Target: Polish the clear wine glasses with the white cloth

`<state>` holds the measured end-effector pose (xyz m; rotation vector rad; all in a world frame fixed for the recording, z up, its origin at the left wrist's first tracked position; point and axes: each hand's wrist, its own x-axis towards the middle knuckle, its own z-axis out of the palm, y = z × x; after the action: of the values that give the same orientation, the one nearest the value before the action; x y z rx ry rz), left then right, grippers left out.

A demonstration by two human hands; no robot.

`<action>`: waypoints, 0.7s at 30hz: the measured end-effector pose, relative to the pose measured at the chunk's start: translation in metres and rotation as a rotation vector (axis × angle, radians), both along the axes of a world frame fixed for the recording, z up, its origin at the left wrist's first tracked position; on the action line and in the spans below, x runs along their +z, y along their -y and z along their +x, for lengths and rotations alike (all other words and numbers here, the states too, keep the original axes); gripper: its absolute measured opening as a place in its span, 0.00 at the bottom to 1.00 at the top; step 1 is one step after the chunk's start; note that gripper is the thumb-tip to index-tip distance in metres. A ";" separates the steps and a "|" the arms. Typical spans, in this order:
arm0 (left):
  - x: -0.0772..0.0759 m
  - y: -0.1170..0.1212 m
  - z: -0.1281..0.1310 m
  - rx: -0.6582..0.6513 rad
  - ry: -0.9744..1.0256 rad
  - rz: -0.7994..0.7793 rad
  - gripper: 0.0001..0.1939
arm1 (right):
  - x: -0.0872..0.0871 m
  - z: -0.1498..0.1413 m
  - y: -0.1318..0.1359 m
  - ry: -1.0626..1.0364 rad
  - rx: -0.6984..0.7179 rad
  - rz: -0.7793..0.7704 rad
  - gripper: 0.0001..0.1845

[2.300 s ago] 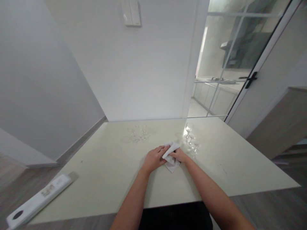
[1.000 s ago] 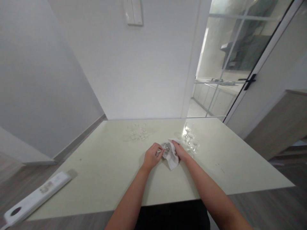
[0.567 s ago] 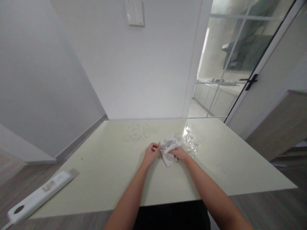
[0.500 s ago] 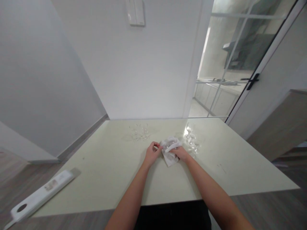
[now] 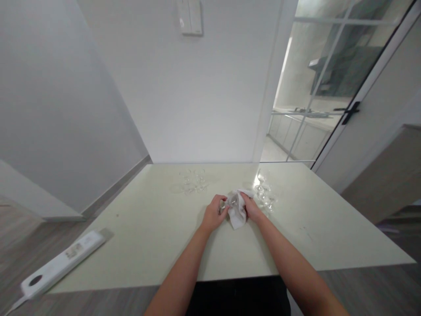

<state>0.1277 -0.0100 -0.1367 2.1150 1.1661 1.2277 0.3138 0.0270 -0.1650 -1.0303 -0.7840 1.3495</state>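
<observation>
My left hand (image 5: 213, 214) is closed around one end of a small clear drinking glass (image 5: 233, 200) in front of me. My right hand (image 5: 251, 208) grips a white cloth (image 5: 238, 218), which wraps over the other end of the glass and hangs down towards the table. Cloth and fingers hide much of the glass, so its full shape is unclear. Just beyond my right hand are several transparent glasses (image 5: 263, 192), close together. Farther back on the left is another group of clear glasses (image 5: 194, 181), faint against the pale tabletop.
The pale table (image 5: 148, 245) backs onto a white wall. A white power strip (image 5: 64, 263) with a cable lies over its left front edge. At the right stands a glazed door with a black handle (image 5: 351, 112). A switch plate (image 5: 190, 17) is on the wall.
My right hand has come out from inside the cloth folds and now holds the cloth from its right side. More of the glass shows by my left hand. The view has shifted slightly.
</observation>
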 end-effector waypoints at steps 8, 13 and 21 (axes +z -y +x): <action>-0.004 -0.014 0.000 0.033 0.368 -0.392 0.16 | 0.007 0.008 0.013 0.260 0.289 0.158 0.23; 0.001 -0.007 -0.001 0.052 0.220 -0.198 0.12 | 0.007 0.007 0.013 0.297 0.266 0.150 0.23; 0.005 0.006 -0.001 -0.006 0.005 0.064 0.13 | -0.003 0.004 0.002 0.111 0.075 -0.007 0.22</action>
<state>0.1272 -0.0156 -0.1321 2.1583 1.1318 1.2836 0.3175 0.0255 -0.1678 -1.0983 -0.9092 1.3683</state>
